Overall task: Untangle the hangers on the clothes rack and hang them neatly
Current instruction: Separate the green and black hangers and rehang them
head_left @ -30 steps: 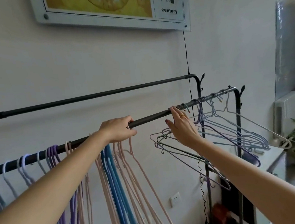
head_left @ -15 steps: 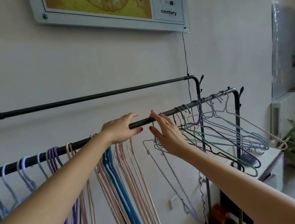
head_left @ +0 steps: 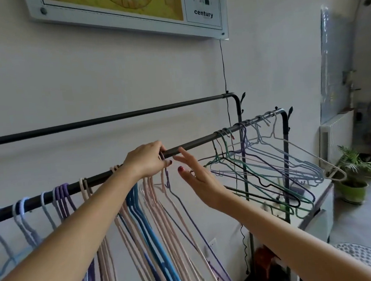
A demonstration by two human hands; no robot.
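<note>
A black clothes rack has a front rail that slopes up to the right. My left hand rests on this rail and pinches the hook of a purple hanger that hangs below it. My right hand is just right of that hook, fingers spread and holding nothing. Neat pink, blue and purple hangers hang left of my hands. A tangled bunch of green, black, lilac and grey hangers hangs at the rail's right end.
A second, higher rail runs behind, near the wall. A framed poster hangs above, with a black cord dropping from it. A white cabinet, a potted plant and a radiator stand at the right.
The purple hanger has come out of the tangle and moved left to my left hand. My right hand has let it go and opened. The tangled bunch has swung back right.
</note>
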